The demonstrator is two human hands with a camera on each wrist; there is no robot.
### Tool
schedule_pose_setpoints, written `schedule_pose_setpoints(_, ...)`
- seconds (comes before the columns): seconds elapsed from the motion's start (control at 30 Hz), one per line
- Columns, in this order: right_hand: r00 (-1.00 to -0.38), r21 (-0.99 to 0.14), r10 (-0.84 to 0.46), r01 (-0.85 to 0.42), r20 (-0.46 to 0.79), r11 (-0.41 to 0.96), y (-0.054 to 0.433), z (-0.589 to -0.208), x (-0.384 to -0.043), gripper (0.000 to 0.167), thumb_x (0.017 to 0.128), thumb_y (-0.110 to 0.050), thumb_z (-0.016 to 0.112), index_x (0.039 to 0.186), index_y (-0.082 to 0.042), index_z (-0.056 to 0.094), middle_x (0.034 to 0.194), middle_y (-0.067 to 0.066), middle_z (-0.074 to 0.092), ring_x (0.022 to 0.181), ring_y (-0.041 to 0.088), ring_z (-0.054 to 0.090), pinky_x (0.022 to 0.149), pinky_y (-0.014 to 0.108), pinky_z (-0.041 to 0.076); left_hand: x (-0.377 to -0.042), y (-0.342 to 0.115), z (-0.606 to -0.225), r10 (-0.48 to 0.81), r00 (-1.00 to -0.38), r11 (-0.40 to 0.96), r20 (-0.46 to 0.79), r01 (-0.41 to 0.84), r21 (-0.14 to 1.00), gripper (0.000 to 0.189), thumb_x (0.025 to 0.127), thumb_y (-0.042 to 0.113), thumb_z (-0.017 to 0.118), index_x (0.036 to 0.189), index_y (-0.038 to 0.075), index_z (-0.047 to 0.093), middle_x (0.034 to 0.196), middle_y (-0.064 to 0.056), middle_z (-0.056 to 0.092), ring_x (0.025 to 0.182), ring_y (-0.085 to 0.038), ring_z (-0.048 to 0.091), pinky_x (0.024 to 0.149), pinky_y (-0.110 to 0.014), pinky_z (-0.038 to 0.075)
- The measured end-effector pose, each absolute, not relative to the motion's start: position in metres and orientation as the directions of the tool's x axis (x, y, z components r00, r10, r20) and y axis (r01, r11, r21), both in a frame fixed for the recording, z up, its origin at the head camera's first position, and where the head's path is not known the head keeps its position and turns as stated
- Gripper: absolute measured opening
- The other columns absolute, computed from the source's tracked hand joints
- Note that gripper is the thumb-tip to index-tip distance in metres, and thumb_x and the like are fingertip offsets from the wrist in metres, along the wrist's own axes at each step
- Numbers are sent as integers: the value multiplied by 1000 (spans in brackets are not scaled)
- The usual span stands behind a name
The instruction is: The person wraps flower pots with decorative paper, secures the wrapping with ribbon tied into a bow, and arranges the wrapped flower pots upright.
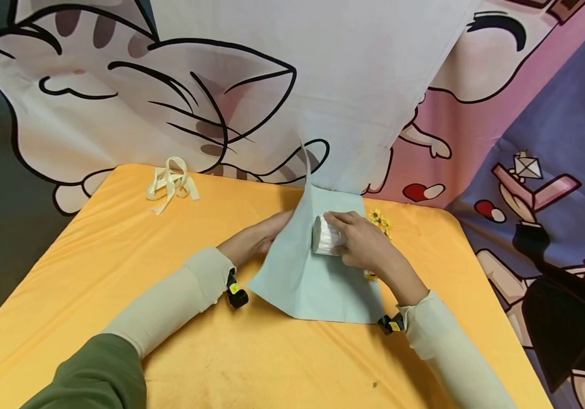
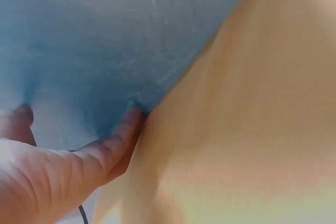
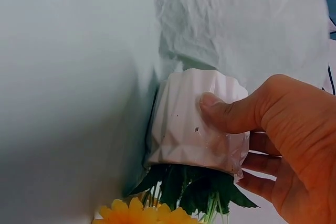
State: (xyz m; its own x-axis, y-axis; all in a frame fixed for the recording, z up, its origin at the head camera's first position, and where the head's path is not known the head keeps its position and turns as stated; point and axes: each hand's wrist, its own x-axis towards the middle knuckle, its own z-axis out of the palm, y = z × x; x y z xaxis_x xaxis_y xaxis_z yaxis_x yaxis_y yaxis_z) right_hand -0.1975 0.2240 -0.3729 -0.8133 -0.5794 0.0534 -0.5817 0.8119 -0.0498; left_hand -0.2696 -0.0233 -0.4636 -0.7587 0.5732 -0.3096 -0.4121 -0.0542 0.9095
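My right hand (image 1: 367, 243) grips a white ridged flower pot (image 3: 194, 124), thumb on one side and fingers round the other. The pot lies on its side, its base against a raised part of a pale blue sheet of wrapping paper (image 1: 343, 295). Green leaves (image 3: 202, 190) and yellow flowers (image 3: 139, 213) come out of its mouth, mostly hidden by the hand in the head view. Behind the raised left part of the sheet is my left hand (image 1: 264, 233), partly hidden. In the left wrist view its extended fingers (image 2: 123, 135) press on the paper's outer side near the edge.
A cream ribbon (image 1: 172, 184) lies loosely looped at the back left of the table with its yellow cloth (image 1: 210, 352). A cartoon-printed curtain (image 1: 354, 85) hangs right behind the table. Small black cameras sit at both wrists.
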Motion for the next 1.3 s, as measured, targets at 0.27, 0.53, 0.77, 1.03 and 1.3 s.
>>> schedule_pose_setpoints(0.27, -803, -73, -591, -595, 72, 800, 225, -374, -199, 83, 91, -16, 92, 165, -4, 56, 164, 21, 63, 147, 45, 63, 119, 59, 57, -237, -10, -423, 441, -817, -163, -372, -480, 862, 42, 122, 24, 43, 106, -2, 73, 94, -9, 77, 84, -16, 74, 82, -31, 67)
schedule_pose_setpoints(0.53, -815, -173, -576, -577, 62, 798, 229, -372, -204, 78, 88, -1, 84, 161, 0, 59, 159, 21, 67, 147, 44, 63, 121, 60, 55, -227, -6, -414, 404, -853, -128, -330, -410, 903, 38, 115, 2, 46, 143, -17, 65, 145, -37, 70, 136, -45, 73, 113, -52, 62)
schedule_pose_setpoints(0.77, -835, -202, -547, -546, 55, 813, 233, -375, -206, 70, 85, -2, 89, 151, -5, 66, 141, 20, 76, 131, 42, 71, 109, 59, 62, -223, 1, -411, 332, -895, -33, -299, -328, 944, 20, 110, 11, 71, 121, -5, 76, 114, -22, 83, 93, -25, 84, 93, -46, 71)
schedule_pose_setpoints(1.03, -858, -257, -514, -501, 21, 826, 235, -374, -208, 92, 82, -14, 101, 163, -10, 57, 138, 20, 75, 125, 41, 71, 111, 61, 59, -227, 5, -414, 272, -911, 7, -310, -321, 947, 27, 103, 27, 86, 114, 5, 75, 107, -9, 77, 87, -18, 79, 85, -41, 72)
schedule_pose_setpoints(1.3, -860, -295, -511, -489, 5, 821, 234, -370, -213, 94, 84, -21, 102, 160, -3, 49, 149, 25, 70, 132, 46, 71, 115, 63, 57, -231, 7, -415, 217, -916, -38, -336, -352, 935, 23, 97, 26, 86, 105, 11, 71, 99, -4, 73, 82, -17, 76, 82, -41, 72)
